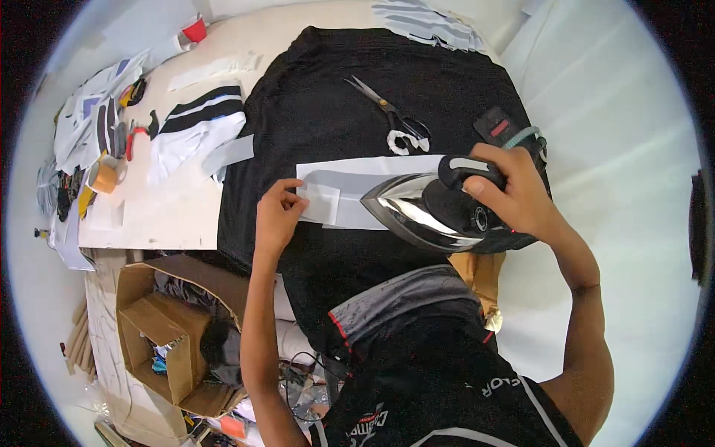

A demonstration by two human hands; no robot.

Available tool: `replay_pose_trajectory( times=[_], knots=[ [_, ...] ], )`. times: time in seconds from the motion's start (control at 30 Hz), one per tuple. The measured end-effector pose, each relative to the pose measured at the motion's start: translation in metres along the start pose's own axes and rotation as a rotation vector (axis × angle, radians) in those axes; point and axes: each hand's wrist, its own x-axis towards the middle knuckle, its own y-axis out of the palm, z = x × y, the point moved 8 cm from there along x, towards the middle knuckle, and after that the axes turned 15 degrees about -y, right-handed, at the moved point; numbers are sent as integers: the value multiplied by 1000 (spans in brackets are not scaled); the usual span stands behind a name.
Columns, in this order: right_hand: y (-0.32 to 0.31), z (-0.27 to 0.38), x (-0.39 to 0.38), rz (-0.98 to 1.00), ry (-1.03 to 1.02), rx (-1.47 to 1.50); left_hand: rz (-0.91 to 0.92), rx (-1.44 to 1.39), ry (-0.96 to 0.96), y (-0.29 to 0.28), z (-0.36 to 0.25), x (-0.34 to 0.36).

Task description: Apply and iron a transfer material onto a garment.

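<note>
My right hand (508, 190) grips the handle of a steam iron (406, 217) with a pointed chrome soleplate, resting over the right part of a white strip (372, 164) with a grey band. The strip lies on a black cloth (298, 97). At the strip's left end, my left hand (281, 208) pinches the edge of a small white square piece (322, 205) lying on it. Black scissors (383, 104) with a white-wrapped handle lie open above the strip. A dark iron stand (491, 123) sits at the right, partly behind the iron and my hand.
The pale table (160, 223) holds white-and-black cut pieces (197, 134), an orange cup (103, 177), tools and papers on the left. Grey strips (424, 22) lie at the back. An open cardboard box (156, 320) stands below left; a white wall (618, 127) is at right.
</note>
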Motion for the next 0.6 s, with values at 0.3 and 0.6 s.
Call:
replay_pose_trajectory(
  times=[0.3,0.6],
  knots=[
    [5,12,24,39,-39,-25,12,9,-67,-6,7,-2],
    [26,13,58,82,-71,-139,-89,19,54,-8,4,-7]
  ],
)
